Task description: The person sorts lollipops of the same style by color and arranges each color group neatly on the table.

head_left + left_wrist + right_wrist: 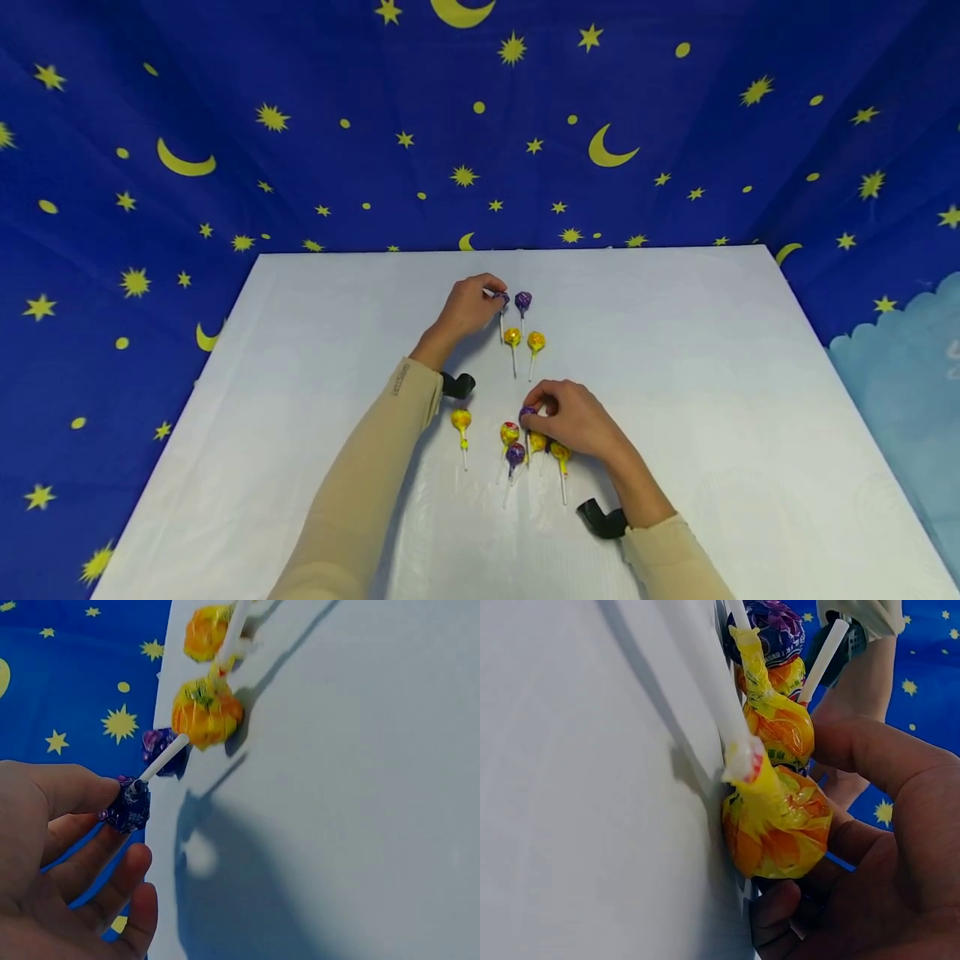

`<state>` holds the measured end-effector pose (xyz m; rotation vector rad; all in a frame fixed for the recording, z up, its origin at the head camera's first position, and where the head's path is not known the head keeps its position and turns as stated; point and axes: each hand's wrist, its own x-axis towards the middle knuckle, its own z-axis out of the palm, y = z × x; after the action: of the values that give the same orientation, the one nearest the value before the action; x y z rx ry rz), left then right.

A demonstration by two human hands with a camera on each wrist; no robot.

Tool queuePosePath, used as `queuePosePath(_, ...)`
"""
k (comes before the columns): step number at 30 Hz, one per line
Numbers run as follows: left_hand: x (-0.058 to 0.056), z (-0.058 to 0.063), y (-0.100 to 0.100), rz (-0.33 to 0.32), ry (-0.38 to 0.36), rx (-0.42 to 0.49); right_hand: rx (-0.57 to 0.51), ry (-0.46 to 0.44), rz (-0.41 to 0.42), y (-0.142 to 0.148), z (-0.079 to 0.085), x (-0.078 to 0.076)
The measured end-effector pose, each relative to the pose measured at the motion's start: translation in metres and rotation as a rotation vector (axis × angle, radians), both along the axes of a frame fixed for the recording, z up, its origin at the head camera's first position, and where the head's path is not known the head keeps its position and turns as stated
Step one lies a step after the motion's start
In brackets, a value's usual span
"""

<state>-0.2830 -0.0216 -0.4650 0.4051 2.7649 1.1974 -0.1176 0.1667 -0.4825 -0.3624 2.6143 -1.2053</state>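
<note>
Thumb and index finger of the left hand (469,307) pinch the wrapped head of a purple lollipop (129,812) near the far side of a white worktop (675,350); that grip is closed down to the width of the candy, the other fingers loosely bent and spread apart. Just right of it lies a second purple lollipop (523,301), and nearer the person is a pair of yellow lollipops (536,341), side by side with their sticks toward the person. The right hand (573,418) is closer in, its grip drawn together, thumb opposite index finger, on another purple lollipop (527,412), held by the head. In the right wrist view, yellow wrappers in the foreground largely hide that hold. A loose cluster sits about this hand: a red-and-yellow lollipop (510,432), a purple-headed lollipop (515,454) just below it, a half-covered yellow lollipop (537,442) and an outer yellow lollipop (560,452) below the hand. One lone yellow lollipop (461,419) lies apart, left of the cluster. Tan sleeves (360,467) cover the forearms, and a blue cloth (540,92) with yellow moons and stars hangs behind.
</note>
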Motion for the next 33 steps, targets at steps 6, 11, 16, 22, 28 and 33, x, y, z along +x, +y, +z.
queuePosePath(6,-0.01,0.0,0.002,0.006,-0.004,-0.036,0.012,0.008,-0.012,-0.002,-0.001,0.0)
queuePosePath(11,-0.013,0.0,0.004,0.001,-0.013,-0.064,0.009,0.006,-0.007,-0.006,-0.002,-0.001)
queuePosePath(16,-0.016,-0.003,0.008,-0.011,0.011,-0.089,0.018,0.015,-0.013,-0.007,-0.001,-0.002)
queuePosePath(22,-0.017,-0.004,0.013,0.018,-0.005,-0.122,0.029,0.014,-0.005,-0.005,0.0,-0.003)
queuePosePath(28,-0.016,-0.008,0.014,0.011,0.018,-0.141,0.036,0.017,-0.011,-0.003,0.0,-0.003)
queuePosePath(33,-0.016,-0.011,0.012,-0.018,0.043,-0.143,0.032,0.009,-0.008,-0.002,-0.001,-0.002)
